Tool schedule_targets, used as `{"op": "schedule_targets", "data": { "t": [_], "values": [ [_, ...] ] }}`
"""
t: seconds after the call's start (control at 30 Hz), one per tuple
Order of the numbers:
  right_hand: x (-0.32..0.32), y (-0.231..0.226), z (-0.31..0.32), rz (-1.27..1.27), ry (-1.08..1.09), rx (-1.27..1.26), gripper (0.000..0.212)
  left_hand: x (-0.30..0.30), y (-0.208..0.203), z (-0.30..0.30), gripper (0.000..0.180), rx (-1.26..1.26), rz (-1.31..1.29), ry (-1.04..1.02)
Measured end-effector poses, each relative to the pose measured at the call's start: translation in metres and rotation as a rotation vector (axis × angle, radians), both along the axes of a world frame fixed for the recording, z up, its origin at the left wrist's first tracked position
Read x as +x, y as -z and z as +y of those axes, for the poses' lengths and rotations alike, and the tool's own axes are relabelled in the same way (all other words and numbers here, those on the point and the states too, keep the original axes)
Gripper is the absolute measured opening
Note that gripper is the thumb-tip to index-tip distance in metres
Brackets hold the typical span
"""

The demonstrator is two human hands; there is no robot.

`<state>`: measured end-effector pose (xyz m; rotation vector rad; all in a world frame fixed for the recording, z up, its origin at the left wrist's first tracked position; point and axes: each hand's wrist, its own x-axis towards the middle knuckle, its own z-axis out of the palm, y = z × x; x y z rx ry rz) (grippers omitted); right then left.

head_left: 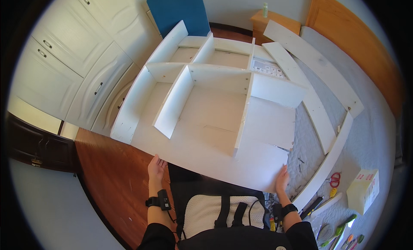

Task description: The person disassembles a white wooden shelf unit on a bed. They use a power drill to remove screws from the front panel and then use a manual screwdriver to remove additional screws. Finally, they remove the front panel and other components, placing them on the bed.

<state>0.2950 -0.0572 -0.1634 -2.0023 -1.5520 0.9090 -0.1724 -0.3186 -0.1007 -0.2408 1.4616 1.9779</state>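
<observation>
A partly assembled white shelf unit (215, 116) lies in front of me, its upright dividers and cross shelves standing on a broad white panel (206, 161). My left hand (156, 168) grips the near edge of that panel toward the left, fingers at the rim. At the panel's near right corner, my right hand (282, 180) is closed around the side edge. Parts of both hands are hidden by the board. A short divider (175, 101) rises left of the middle, and another shelf piece (278, 90) juts out at the right.
Loose white boards (316, 62) lie on the grey quilted bed at the right. Red-handled scissors (335, 180), a white box (363, 190) and several hand tools are nearby. White cabinets (77, 47) line the left, above a wooden floor (103, 177). A blue panel (178, 13) stands behind.
</observation>
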Motion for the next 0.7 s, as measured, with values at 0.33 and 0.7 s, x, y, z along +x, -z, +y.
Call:
{"op": "schedule_targets", "data": {
  "t": [0.33,0.7],
  "values": [
    [-0.062,-0.152,0.002,0.15,-0.585,0.469,0.061,-0.027,-0.067,0.07,0.045,-0.488,1.13,0.194],
    [-0.194,-0.101,-0.042,-0.105,-0.594,0.383,0.034,-0.038,-0.031,0.092,0.029,-0.627,1.164,0.406]
  ]
}}
